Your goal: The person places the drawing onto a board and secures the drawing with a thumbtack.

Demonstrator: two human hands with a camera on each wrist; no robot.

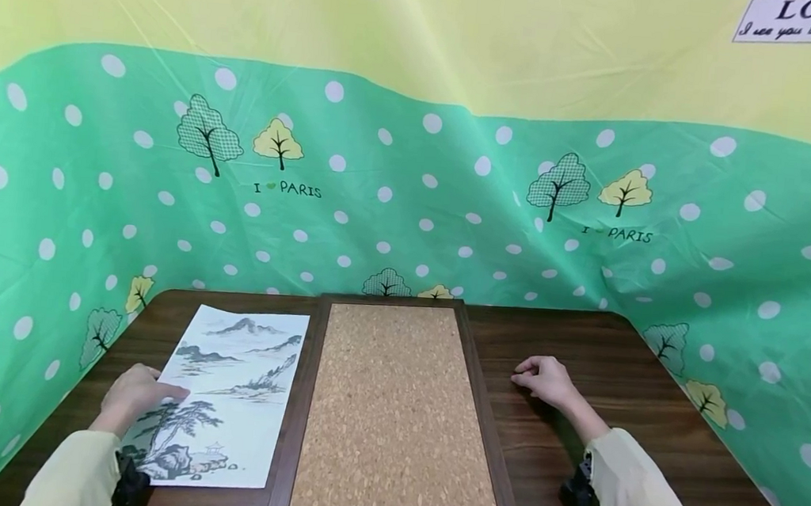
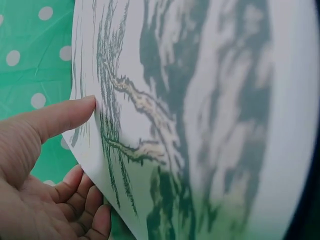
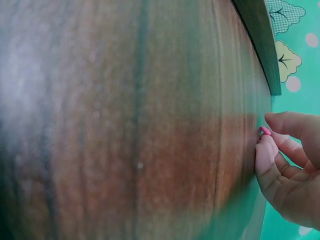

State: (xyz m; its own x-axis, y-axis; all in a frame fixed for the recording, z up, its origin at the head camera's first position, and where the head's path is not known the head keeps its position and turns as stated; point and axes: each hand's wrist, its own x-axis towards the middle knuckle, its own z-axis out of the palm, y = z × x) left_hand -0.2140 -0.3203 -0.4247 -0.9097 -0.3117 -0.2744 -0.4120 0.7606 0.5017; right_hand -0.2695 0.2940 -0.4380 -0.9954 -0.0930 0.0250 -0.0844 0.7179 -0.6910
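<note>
Over at the table's (image 1: 585,339) left edge, my left hand (image 1: 133,397) has the ink-landscape sheet (image 1: 237,391), thumb across the printed face, fingers curled at its left edge! The sheet lies on the table's left side, pines and rocks towards the near edge, mountains towards the far one. Just beside it, mid-table, sits the corkboard (image 1: 400,411) in its dark frame, reaching the far edge. And across to the right half, beyond the board, my right hand (image 1: 545,381) is pinching a tiny pink piece (image 3: 265,131) between thumb and finger, low near the tabletop!
</note>
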